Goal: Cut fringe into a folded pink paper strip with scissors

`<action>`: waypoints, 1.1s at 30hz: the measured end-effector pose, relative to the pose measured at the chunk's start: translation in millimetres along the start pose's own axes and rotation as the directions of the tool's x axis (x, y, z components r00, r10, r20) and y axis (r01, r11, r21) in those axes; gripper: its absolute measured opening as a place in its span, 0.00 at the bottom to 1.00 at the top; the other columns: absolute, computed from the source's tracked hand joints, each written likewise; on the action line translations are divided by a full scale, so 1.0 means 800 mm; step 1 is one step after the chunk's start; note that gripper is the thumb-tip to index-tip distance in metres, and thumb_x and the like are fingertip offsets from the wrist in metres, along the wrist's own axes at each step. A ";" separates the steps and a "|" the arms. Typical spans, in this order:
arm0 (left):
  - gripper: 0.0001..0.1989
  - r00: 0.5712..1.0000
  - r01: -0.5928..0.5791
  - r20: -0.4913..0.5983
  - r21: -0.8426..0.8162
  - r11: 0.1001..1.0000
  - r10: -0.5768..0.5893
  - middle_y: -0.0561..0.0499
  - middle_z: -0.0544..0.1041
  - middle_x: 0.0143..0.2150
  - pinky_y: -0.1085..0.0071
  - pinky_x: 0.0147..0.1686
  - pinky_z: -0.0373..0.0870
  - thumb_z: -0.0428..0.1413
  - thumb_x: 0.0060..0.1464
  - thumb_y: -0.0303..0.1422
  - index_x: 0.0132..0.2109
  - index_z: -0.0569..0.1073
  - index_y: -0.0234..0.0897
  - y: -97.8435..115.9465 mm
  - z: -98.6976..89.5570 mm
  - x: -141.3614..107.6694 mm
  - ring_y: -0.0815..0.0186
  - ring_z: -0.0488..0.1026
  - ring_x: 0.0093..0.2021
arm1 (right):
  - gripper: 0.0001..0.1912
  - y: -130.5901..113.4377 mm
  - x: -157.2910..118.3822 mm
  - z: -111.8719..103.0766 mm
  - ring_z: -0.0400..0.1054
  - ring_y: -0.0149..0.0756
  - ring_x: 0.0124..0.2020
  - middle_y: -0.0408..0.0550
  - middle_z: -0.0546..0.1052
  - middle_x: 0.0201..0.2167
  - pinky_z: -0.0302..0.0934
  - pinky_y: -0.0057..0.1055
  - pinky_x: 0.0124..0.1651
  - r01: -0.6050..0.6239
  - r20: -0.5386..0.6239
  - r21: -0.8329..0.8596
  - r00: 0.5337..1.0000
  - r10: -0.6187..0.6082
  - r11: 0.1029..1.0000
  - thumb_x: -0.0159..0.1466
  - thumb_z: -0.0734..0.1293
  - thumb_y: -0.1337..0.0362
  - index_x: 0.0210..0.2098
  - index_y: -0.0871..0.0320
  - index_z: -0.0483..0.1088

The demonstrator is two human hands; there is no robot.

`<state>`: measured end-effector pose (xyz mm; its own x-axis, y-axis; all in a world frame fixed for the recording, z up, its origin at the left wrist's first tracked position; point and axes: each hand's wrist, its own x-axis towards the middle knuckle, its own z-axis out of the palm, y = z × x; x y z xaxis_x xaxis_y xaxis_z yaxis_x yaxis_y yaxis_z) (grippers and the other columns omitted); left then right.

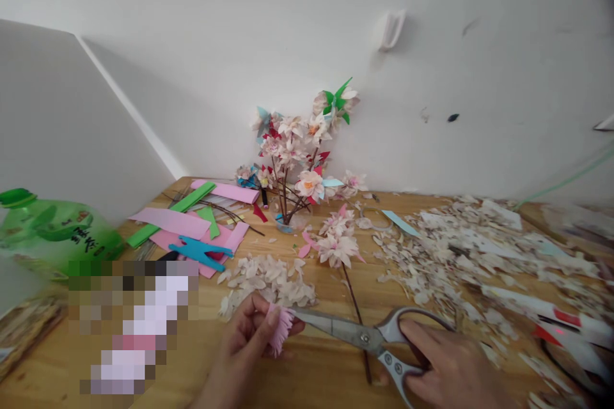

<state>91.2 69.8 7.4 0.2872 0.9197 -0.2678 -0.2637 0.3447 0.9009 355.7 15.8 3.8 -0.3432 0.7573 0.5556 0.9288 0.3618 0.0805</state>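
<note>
My left hand (256,332) pinches a small strip of pink paper (281,331) whose edge is cut into a fringe. The fingers of my right hand (439,358) are through the handles of a pair of metal scissors (355,331). Their blades point left, with the tips at the fringed edge of the paper. Just behind my left hand lies a pile of pale petals (273,278). A paper flower (336,246) on a brown stem lies on the table, and the scissors cross in front of that stem.
Paper flowers (292,147) stand in a clear holder at the back. Pink paper strips (173,223), green strips and a blue clip-like piece (201,252) lie left, near a green bottle (52,230). Pale scraps (446,262) cover the right side. A pixelated patch hides part of the left.
</note>
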 end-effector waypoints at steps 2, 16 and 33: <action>0.12 1.000 0.006 0.012 -0.006 1.000 -0.006 0.50 0.76 0.29 0.72 0.24 0.70 0.58 0.44 0.39 0.27 0.65 0.37 0.001 0.000 -0.001 0.61 0.75 0.33 | 0.05 0.001 -0.001 0.000 0.67 0.30 0.15 0.35 0.72 0.14 0.55 0.25 0.18 -0.003 0.029 0.017 1.000 0.002 1.000 0.52 0.61 0.62 0.27 0.53 0.59; 0.10 1.000 0.006 0.022 -0.053 0.999 -0.005 0.52 0.75 0.28 0.73 0.26 0.70 0.57 0.47 0.36 0.27 0.64 0.37 0.001 -0.001 0.001 0.63 0.74 0.35 | 0.08 0.004 -0.005 0.002 0.66 0.30 0.16 0.35 0.70 0.15 0.55 0.25 0.19 -0.021 0.075 0.027 0.997 0.019 0.999 0.48 0.64 0.66 0.25 0.52 0.58; 0.11 0.999 -0.020 0.037 -0.048 0.999 0.022 0.54 0.71 0.24 0.73 0.26 0.70 0.58 0.45 0.37 0.26 0.65 0.36 0.000 0.002 -0.002 0.72 0.67 0.24 | 0.14 -0.010 0.006 -0.003 0.68 0.35 0.21 0.37 0.73 0.19 0.59 0.29 0.23 -0.179 0.101 0.074 0.980 0.171 0.981 0.39 0.72 0.61 0.22 0.53 0.64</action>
<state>91.9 68.1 8.3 0.3154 0.9193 -0.2354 -0.3136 0.3350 0.8885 346.9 15.2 7.6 -0.1917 0.8590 0.4748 0.9621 0.2600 -0.0819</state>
